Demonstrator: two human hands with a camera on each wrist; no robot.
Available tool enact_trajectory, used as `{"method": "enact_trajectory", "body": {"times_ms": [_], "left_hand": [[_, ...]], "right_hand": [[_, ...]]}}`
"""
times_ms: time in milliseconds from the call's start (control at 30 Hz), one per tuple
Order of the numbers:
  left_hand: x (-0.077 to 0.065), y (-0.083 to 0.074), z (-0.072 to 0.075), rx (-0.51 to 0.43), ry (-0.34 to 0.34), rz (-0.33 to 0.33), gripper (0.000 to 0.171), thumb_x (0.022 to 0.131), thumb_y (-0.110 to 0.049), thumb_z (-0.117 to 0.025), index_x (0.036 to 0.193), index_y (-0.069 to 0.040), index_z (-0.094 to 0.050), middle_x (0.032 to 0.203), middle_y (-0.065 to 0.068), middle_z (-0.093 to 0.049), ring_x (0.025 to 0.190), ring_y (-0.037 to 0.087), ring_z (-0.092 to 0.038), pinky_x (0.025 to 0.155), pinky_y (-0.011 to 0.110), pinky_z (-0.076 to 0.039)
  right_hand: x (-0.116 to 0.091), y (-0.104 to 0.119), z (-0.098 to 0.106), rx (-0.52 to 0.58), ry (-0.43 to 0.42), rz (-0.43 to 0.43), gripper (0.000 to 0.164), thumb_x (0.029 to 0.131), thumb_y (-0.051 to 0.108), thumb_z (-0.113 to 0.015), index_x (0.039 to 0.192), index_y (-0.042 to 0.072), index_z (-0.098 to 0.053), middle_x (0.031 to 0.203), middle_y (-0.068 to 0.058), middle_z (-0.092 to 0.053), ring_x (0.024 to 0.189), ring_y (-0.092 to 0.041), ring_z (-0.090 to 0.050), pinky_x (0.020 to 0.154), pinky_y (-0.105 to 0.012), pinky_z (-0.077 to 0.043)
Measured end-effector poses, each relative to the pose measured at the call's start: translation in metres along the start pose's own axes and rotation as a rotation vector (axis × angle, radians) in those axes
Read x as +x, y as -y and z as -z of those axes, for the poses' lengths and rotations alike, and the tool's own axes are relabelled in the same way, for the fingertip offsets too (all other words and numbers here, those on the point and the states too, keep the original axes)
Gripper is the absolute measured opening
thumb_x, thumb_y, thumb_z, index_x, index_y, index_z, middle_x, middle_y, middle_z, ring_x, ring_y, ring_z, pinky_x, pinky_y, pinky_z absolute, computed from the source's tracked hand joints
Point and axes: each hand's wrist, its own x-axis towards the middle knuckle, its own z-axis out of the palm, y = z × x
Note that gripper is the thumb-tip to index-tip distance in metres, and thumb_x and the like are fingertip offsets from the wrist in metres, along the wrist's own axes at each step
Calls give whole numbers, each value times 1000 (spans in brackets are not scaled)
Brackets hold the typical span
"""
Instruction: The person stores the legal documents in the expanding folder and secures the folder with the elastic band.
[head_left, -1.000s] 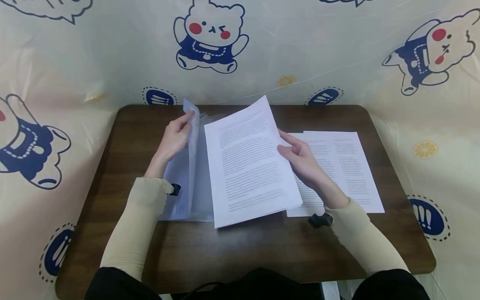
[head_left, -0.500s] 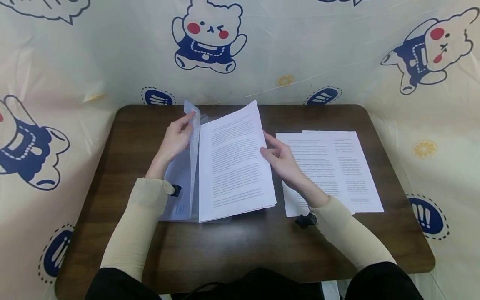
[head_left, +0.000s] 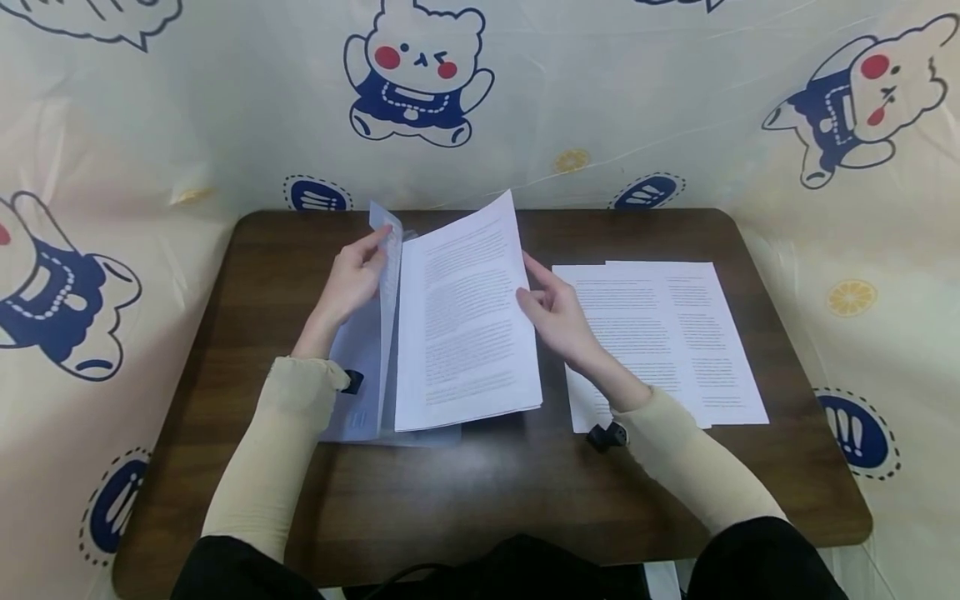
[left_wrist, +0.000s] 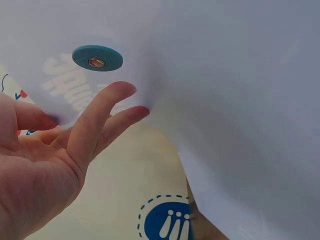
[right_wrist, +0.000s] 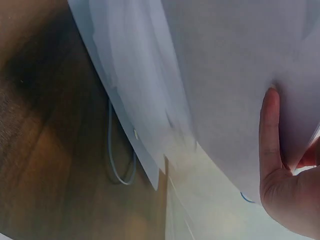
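Note:
My left hand pinches the raised top edge of a pale blue translucent document folder, on the left half of the table. A teal button with a metal rivet shows on its flap in the left wrist view. My right hand grips the right edge of a stack of printed sheets, thumb on the front and fingers behind. Tilted, with its far corner highest, the stack overlaps the folder's right part. The right wrist view shows my right thumb flat along the paper.
More printed sheets lie overlapping on the right of the brown table. A thin looped cord hangs at the folder's edge in the right wrist view. A patterned curtain stands behind the table.
The stack has moved left with my right hand, from beside the folder to close against the raised flap, then tilted up slightly. My left hand has stayed nearly still.

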Motion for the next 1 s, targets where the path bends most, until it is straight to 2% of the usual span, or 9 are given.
{"method": "enact_trajectory", "body": {"times_ms": [67, 167, 300, 367, 533, 733, 833, 867, 1000], "left_hand": [[0, 0, -1, 4, -4, -1, 56, 119, -26, -36, 174, -17, -34, 172, 24, -44, 109, 36, -63, 69, 22, -53], [1, 1, -2, -3, -7, -3, 55, 118, -24, -37, 173, -16, -35, 171, 24, -45, 102, 35, -61, 66, 22, -51], [1, 0, -2, -4, -4, 1, 56, 118, -25, -37, 174, -17, -35, 172, 24, -44, 123, 39, -61, 70, 22, -53], [1, 0, -1, -2, -5, 3, 56, 118, -26, -36, 174, -17, -34, 172, 25, -43, 128, 43, -60, 72, 23, -54], [1, 0, -2, -1, -6, 5, 56, 118, -26, -36, 174, -16, -34, 173, 24, -43, 125, 43, -60, 71, 23, -53], [2, -1, -4, -20, -5, 11, 56, 118, -25, -37, 173, -16, -35, 174, 24, -42, 125, 43, -60, 67, 20, -51], [2, -1, -6, -25, -5, 15, 56, 118, -25, -38, 173, -17, -35, 174, 24, -41, 136, 44, -58, 69, 18, -53], [2, -1, -6, -27, -7, 11, 56, 118, -25, -38, 173, -17, -35, 174, 24, -41, 138, 45, -58, 69, 17, -53], [2, 1, -7, -26, -20, -7, 55, 118, -25, -39, 172, -15, -37, 174, 22, -42, 139, 43, -59, 68, 15, -55]], "right_hand": [[0, -1, -4, -10, 14, 10, 65, 113, 5, -50, 174, 4, -28, 101, -38, -75, 53, -5, -59, 52, -19, -40], [2, -2, -8, -27, 10, 32, 64, 112, 3, -50, 173, 3, -28, 98, -36, -76, 49, -7, -55, 49, -20, -35], [3, -3, -10, -44, -16, 64, 64, 111, 4, -51, 172, 2, -30, 93, -33, -76, 50, -12, -58, 49, -21, -35], [3, -5, -12, -54, -13, 76, 65, 111, 4, -52, 172, 1, -30, 91, -32, -75, 47, -13, -53, 48, -21, -35], [3, -14, -25, -46, 26, 89, 67, 110, 2, -52, 172, -2, -27, 103, -33, -78, 45, -9, -46, 48, -20, -34], [2, -24, -43, -11, 52, 55, 70, 110, -1, -53, 173, 0, -25, 116, -37, -77, 45, -9, -45, 49, -20, -33], [3, -29, -51, -1, 58, 34, 71, 110, -1, -54, 174, 1, -23, 119, -37, -76, 46, -16, -48, 49, -20, -35], [4, -31, -53, 4, 59, 26, 71, 110, -1, -54, 174, 1, -23, 120, -36, -76, 49, -18, -55, 50, -20, -37], [6, -36, -64, 36, 75, 8, 73, 110, -1, -53, 175, 2, -19, 130, -37, -72, 79, -38, -79, 58, -18, -52]]}}
